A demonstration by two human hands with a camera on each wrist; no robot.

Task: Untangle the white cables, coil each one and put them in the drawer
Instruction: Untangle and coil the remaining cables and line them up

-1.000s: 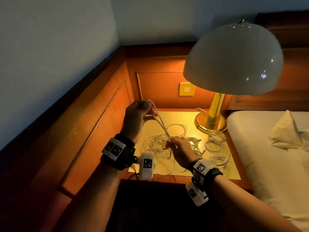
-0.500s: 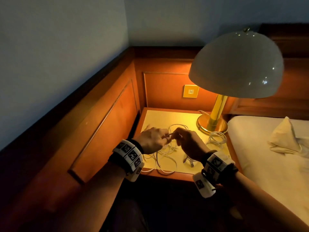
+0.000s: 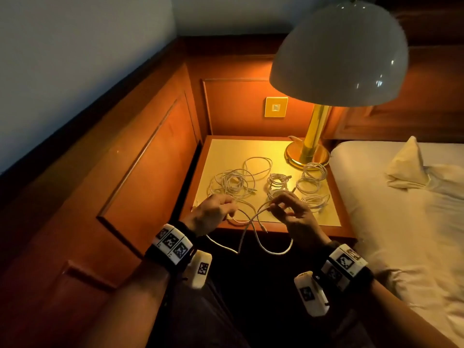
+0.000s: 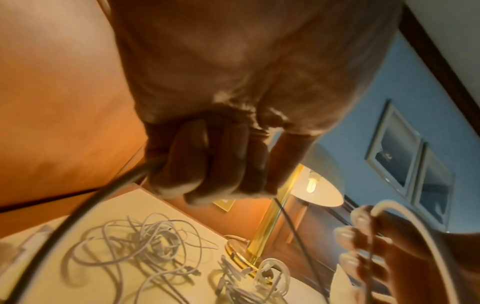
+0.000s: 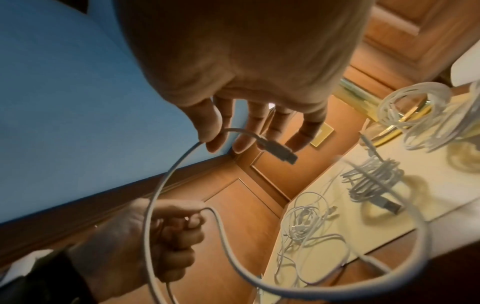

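Note:
One white cable (image 3: pixel 253 232) hangs in a loop off the nightstand's front edge, stretched between both hands. My left hand (image 3: pixel 216 212) grips it in curled fingers (image 4: pixel 205 162). My right hand (image 3: pixel 286 209) pinches it near its plug end (image 5: pixel 278 151) between thumb and forefinger. A loose tangle of white cables (image 3: pixel 233 182) lies on the nightstand top (image 3: pixel 226 151) behind my left hand. Coiled cables (image 3: pixel 311 177) lie at the right, near the lamp base. No drawer is in sight.
A brass lamp (image 3: pixel 308 151) with a large white dome shade (image 3: pixel 339 54) stands at the back right of the nightstand. Wood panelling (image 3: pixel 140 159) closes the left and back. A bed (image 3: pixel 406 212) with a folded cloth (image 3: pixel 406 164) lies right.
Both hands have drawn back from the nightstand top toward its front edge and moved apart. One cable now hangs in a loop between them.

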